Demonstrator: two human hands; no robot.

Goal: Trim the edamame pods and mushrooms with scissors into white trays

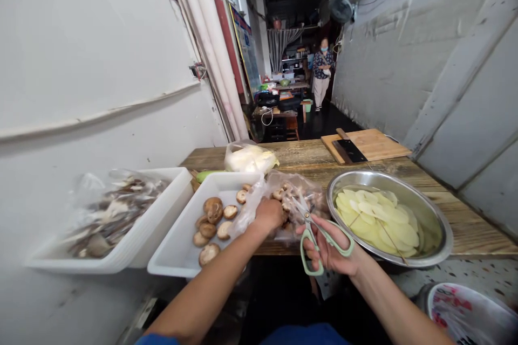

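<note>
My right hand (329,242) grips a pair of scissors (308,221) with pale green handles, its blades apart and pointing away from me over the bag. With fingers curled, my left hand (269,214) is at a clear plastic bag (309,188) of mushrooms; whatever its fingers hold is hidden. Left of that hand, a white plastic tray (174,248) contains several brown-capped mushrooms (213,209), some showing pale undersides. Part of the bag hangs over the tray's right side.
A steel bowl (448,237) of sliced potatoes (376,218) in water stands right. Behind it are a cutting board (378,143) and cleaver (348,151). Bagged cabbage (251,159) lies at the back; another white tray (129,259) holds grey mushrooms. A person (322,73) stands far off.
</note>
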